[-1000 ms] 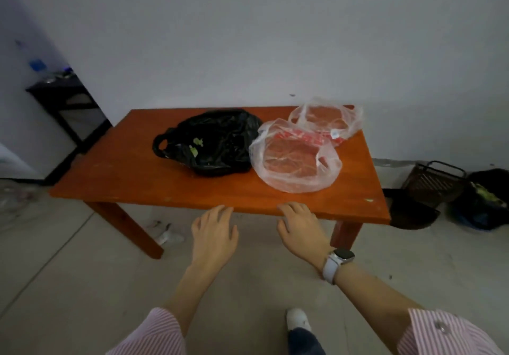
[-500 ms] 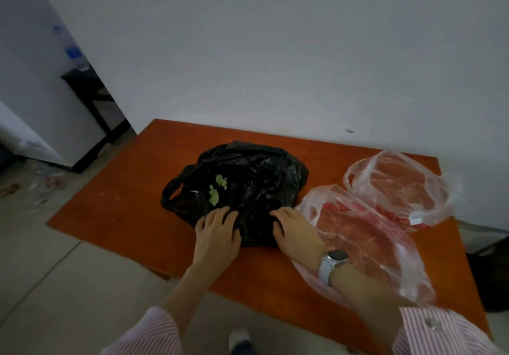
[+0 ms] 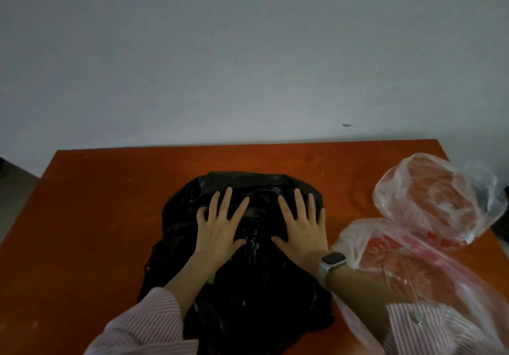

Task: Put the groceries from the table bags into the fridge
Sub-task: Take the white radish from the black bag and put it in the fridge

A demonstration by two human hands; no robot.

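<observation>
my left hand [image 3: 217, 228] and right hand [image 3: 303, 225] press flat, fingers spread wide, on the black bag [image 3: 248, 286].

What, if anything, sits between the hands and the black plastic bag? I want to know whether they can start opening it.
Nothing visible. The left hand and right hand lie flat, fingers spread, directly on the crumpled black plastic bag. The clear plastic bags sit off to its right.

The person wears a long-sleeved shirt with fine pink-and-white stripes, the left sleeve [image 3: 146, 324] and right sleeve [image 3: 429, 327] both ending in cuffs. The right cuff carries a small pale button [image 3: 417, 318]. A smartwatch [image 3: 333, 260] with a dark rectangular face and a white band sits on the right wrist.
</observation>
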